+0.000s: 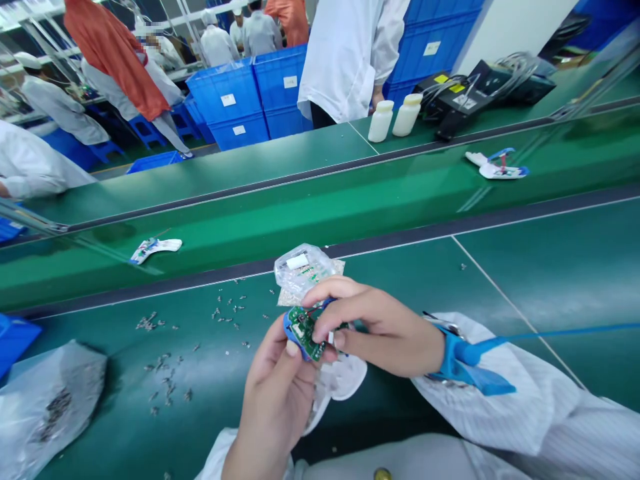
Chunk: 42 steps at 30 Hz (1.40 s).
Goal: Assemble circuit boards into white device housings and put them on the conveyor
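My left hand is closed around a blue-edged white plastic housing, with a green circuit board facing up in it. The thumb presses on the board's near edge. From the right, my right hand reaches over the board, its thumb and fingers pinched on a small white connector. Dark and red wires run just above the board. Below the hands, white plastic shell parts show, partly hidden by my fingers. A blue wrist strap with a cord circles my right wrist.
Beyond my hands lies a clear plastic bag of small parts. Loose screws are scattered left, near a screw bag. Half-built white devices sit on the green conveyor. White bottles and black equipment stand across it; people work behind.
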Motion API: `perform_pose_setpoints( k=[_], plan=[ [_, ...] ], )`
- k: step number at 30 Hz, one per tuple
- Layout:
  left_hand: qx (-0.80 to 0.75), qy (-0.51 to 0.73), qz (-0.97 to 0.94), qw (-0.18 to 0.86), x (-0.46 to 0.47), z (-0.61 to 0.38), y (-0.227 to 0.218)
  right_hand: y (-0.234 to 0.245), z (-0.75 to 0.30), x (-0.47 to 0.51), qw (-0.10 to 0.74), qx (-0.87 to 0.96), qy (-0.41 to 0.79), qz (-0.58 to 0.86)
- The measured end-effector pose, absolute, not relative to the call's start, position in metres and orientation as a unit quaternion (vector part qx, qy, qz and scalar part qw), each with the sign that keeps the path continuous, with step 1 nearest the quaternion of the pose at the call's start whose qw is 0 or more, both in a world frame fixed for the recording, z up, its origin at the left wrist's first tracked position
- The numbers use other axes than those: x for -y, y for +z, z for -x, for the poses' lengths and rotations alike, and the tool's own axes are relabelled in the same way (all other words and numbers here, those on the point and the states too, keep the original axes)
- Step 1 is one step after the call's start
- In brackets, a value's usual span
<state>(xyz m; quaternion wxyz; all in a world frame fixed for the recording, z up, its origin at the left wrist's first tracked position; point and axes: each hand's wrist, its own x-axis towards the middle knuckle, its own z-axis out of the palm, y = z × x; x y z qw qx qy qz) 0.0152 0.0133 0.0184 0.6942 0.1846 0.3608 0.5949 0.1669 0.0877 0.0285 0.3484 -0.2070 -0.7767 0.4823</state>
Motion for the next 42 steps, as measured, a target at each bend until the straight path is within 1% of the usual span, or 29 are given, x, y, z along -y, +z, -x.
perform_pose_setpoints(
  k=[5,9,11,14,18,22,27,34,37,42],
  plan=[
    [-0.342,0.598,-0.202,0.696,-0.014,-0.014,0.014,0.022,-0.161,-0.082,0.37,0.748,0.508,0.213],
    [-0.396,0.62,-0.216,0.642,-0.012,-0.017,0.015,0.022,-0.161,-0.08,0.426,0.696,0.527,0.237],
    [-0.439,0.617,-0.229,0.612,-0.009,-0.02,0.016,0.026,-0.16,-0.079,0.43,0.676,0.54,0.259],
    [-0.475,0.614,-0.257,0.576,-0.003,-0.024,0.018,0.035,-0.16,-0.079,0.412,0.696,0.517,0.28],
    [-0.486,0.59,-0.283,0.58,0.001,-0.027,0.019,0.044,-0.157,-0.079,0.364,0.761,0.449,0.294],
    [-0.492,0.587,-0.318,0.559,0.002,-0.028,0.023,0.047,-0.157,-0.079,0.329,0.801,0.415,0.278],
    [-0.496,0.585,-0.358,0.532,0.002,-0.028,0.025,0.05,-0.161,-0.08,0.316,0.826,0.388,0.258],
    [-0.54,0.545,-0.416,0.487,0.004,-0.024,0.021,0.053,-0.161,-0.077,0.322,0.849,0.331,0.258],
    [-0.554,0.534,-0.445,0.458,0.003,-0.024,0.022,0.054,-0.162,-0.078,0.306,0.856,0.328,0.258],
    [-0.59,0.476,-0.509,0.408,0.004,-0.025,0.03,0.054,-0.164,-0.08,0.281,0.852,0.353,0.265]
  ],
)
